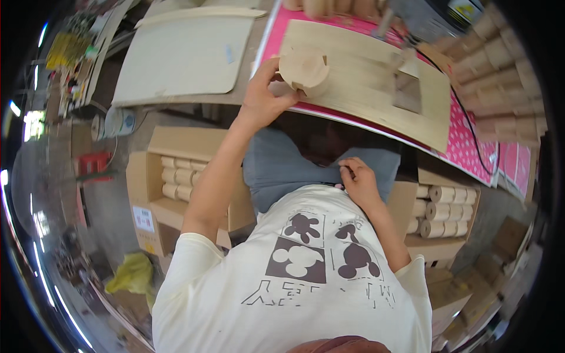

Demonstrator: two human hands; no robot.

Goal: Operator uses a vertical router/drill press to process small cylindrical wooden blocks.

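Pale cylinder upright, round end up

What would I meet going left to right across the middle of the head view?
Red box-like object, tan cylinders in the left carton, left hand, the round tan block it holds, right hand, more tan cylinders in the right carton.

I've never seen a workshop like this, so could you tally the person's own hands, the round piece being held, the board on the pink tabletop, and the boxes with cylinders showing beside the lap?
Hands: 2 (left hand, right hand)
Held pieces: 1 (tan round piece)
Boards: 1 (tan board)
Boxes: 2 (left box, right box)
Total: 6
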